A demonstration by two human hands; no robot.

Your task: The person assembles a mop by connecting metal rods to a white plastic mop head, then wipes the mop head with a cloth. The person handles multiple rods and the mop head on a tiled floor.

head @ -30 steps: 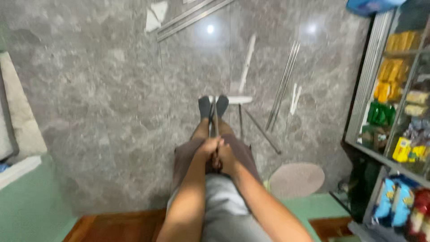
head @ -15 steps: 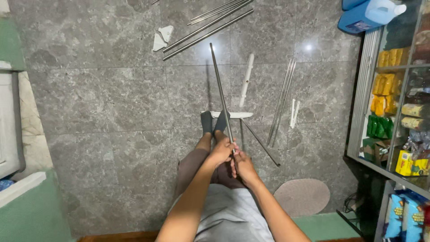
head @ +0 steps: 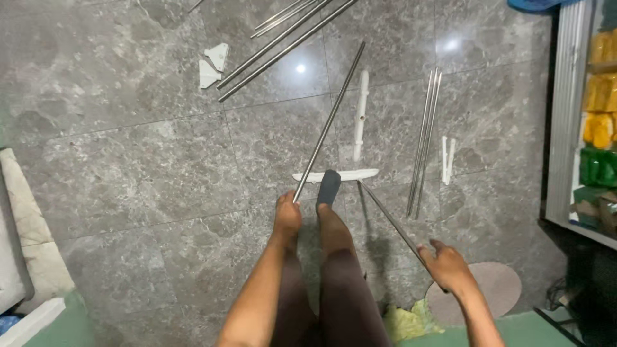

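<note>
My left hand [head: 286,216] grips the near end of a long metal rod [head: 331,119] that slants up and away over the grey tiled floor. My right hand [head: 448,266], fingers spread, touches the near end of a second metal rod [head: 387,217] whose far end lies by a flat white plastic bar [head: 337,175]. My outstretched legs run between the hands, and a foot in a dark sock [head: 328,187] rests on that white bar.
Several more metal rods [head: 283,45] lie at the top, a pair of rods [head: 426,138] at right. White plastic pieces: a tube [head: 361,115], two corner brackets [head: 213,64], small strips [head: 447,159]. A shelf of packaged goods [head: 594,128] stands far right, a round mat [head: 501,289] beside my right hand.
My hands were together on one rod between my knees. Now they have parted: the left holds a rod raised to the left, the right has moved out right to another rod.
</note>
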